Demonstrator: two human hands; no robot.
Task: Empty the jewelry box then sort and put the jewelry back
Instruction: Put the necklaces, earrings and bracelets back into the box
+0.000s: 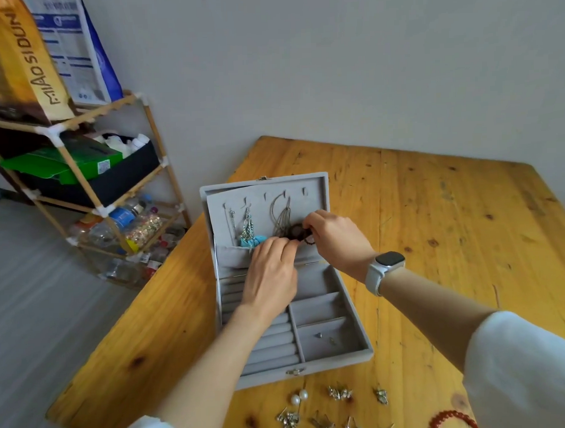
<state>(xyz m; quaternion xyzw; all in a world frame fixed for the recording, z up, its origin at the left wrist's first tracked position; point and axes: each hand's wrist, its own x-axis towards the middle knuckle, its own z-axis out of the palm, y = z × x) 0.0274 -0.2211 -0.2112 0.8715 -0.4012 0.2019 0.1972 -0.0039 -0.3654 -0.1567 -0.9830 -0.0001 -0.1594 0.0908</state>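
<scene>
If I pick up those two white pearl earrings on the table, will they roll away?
Probably a little. The pearl earrings look round and smooth, so they may roll on the flat table and slip from fingers. They look small, so likely light. Any post sticking out would stop a long roll, but I cannot see one clearly.

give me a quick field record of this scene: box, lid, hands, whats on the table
box: grey jewelry box open on wooden table
lid: necklaces and a turquoise piece hang inside it
left hand: left hand at the lid pocket, pinching the dark beaded bracelet
right hand: right hand grips the same bracelet
compartment: two small pieces in the near right one
table: pearl earrings, silver earrings, red bracelet
</scene>
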